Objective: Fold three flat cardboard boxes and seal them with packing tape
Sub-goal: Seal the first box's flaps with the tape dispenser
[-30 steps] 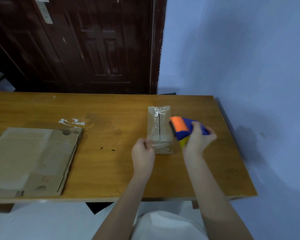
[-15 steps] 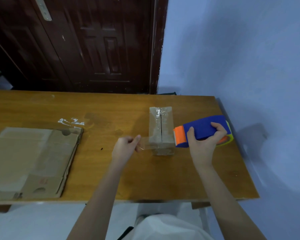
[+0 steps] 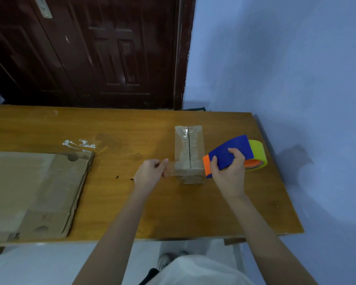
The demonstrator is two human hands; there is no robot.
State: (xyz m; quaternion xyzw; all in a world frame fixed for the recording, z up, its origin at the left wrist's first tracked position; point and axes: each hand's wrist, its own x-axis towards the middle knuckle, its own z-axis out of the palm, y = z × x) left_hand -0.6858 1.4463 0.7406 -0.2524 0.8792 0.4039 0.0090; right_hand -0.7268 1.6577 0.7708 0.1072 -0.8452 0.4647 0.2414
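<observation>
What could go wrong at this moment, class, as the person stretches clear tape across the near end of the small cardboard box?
1. The clear tape strip, pinched only at its tip by the left hand, may twist or wrinkle before it lands.
2. Nothing holds the small folded cardboard box; the pull from the blue-and-orange tape dispenser in the right hand may drag it.

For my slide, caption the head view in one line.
Left hand pinches clear tape across a small folded box while right hand holds the tape dispenser.
</observation>
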